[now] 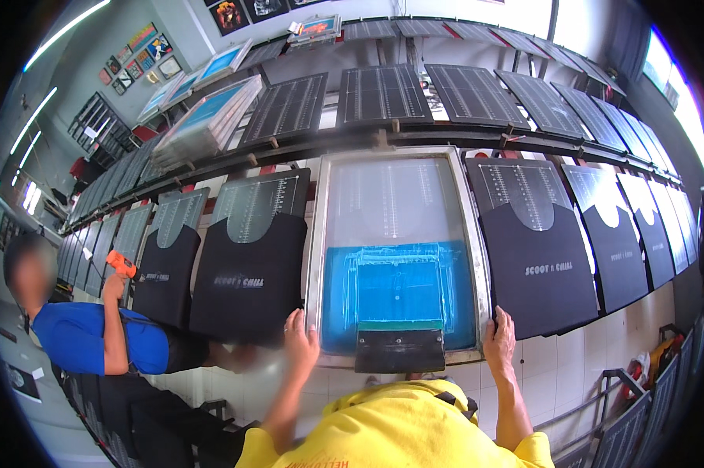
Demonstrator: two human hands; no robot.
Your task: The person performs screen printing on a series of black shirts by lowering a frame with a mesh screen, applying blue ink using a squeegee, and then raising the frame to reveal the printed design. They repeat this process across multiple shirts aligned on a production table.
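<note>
A metal-framed printing screen (321,234) with a blue stencil area lies over a platen in the middle of a long row. My left hand (299,340) grips the frame's near left corner. My right hand (499,335) grips its near right corner. A dark squeegee (399,349) rests inside the screen at its near edge, between my hands. Black shirts (249,278) with pale chest prints lie on the platens to either side.
Another person in a blue top stands at the left, holding an orange tool (121,263) over a black shirt. More dark platens run along an upper row. Stacked blue screens (208,118) lie at the upper left. A metal rack (629,417) stands low at the right.
</note>
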